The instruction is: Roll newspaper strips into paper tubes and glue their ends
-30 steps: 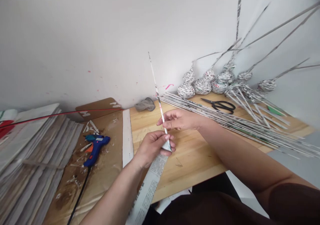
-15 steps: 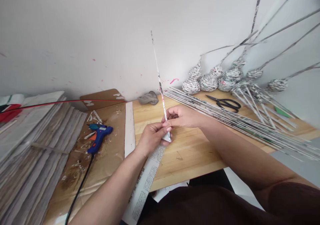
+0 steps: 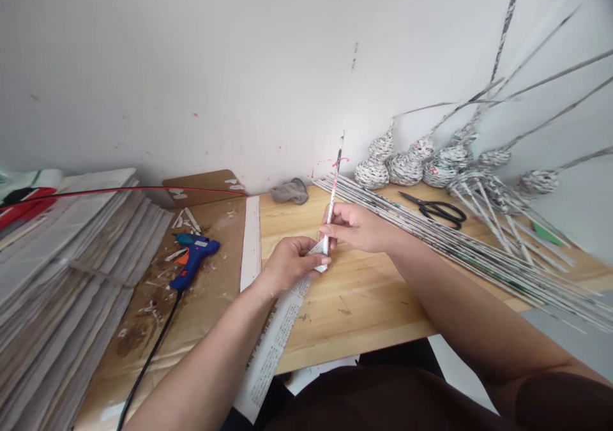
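Observation:
A thin rolled paper stick (image 3: 334, 179) rises from between my hands, leaning slightly right. My right hand (image 3: 352, 226) pinches it near its lower part. Just below and to the left, my left hand (image 3: 297, 262) grips the newspaper strip (image 3: 280, 341) where it wraps into the stick's bottom end. The flat printed strip trails down past the front edge of the wooden board (image 3: 359, 316). The stick's upper end is faint against the white wall.
Right of my hands lie a bundle of paper sticks (image 3: 431, 246), black scissors (image 3: 438, 211) and woven paper gourds (image 3: 405, 168). On the left are a blue glue gun (image 3: 194, 262), stacked newspapers (image 3: 71, 278) and cardboard (image 3: 205, 316). A grey cloth (image 3: 290, 191) sits near the wall.
The stick has swung from leaning left to leaning right. My right hand's grip is now a little higher and apart from my left fingers. The view has shifted slightly.

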### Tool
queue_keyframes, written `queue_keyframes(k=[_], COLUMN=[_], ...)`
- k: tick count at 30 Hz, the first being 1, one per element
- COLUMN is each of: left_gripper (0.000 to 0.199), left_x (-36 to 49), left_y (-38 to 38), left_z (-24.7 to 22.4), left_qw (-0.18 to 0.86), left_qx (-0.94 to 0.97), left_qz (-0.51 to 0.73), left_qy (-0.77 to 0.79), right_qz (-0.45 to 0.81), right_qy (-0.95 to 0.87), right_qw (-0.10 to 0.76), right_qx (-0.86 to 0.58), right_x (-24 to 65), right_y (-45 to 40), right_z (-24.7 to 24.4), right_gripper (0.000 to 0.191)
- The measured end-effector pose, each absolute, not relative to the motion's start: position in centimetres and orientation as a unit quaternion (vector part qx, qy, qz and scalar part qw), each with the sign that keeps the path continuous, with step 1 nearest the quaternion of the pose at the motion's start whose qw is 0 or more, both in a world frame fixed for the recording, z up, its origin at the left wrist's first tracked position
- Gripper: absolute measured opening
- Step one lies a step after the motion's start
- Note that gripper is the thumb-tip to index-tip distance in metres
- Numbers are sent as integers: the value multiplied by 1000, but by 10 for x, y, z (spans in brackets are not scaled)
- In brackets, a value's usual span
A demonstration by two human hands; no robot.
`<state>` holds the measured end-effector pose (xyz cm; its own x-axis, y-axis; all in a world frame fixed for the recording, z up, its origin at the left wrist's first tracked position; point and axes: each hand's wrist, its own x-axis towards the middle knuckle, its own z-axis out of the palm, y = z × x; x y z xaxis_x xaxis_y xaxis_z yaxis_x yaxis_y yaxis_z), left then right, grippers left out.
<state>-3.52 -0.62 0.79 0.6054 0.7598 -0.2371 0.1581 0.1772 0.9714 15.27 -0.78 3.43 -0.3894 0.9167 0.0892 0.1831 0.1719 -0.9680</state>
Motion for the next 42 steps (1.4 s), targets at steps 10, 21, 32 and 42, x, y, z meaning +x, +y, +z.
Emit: queue_keyframes(k=[10, 21, 32, 42], left_gripper=[32, 38, 26, 31], left_x=[-83, -62, 14, -32], left_y=[21, 9, 18, 104], left_z=[46, 77, 19, 52], left_qw=[384, 328, 749, 524], left_qx=[779, 681, 279, 329], left_qz=[204, 450, 474, 630], left_qy=[452, 475, 370, 469], right_qz=[468, 401, 431, 458], right_qy=[-573, -384, -388, -373], right_qw=[534, 737, 719, 676], right_qx=[-410, -386, -383, -441], right_x=[168, 153, 134, 136], right_y=[4, 17, 11, 12], right_z=[45, 26, 15, 16], right_gripper=[30, 27, 25, 29])
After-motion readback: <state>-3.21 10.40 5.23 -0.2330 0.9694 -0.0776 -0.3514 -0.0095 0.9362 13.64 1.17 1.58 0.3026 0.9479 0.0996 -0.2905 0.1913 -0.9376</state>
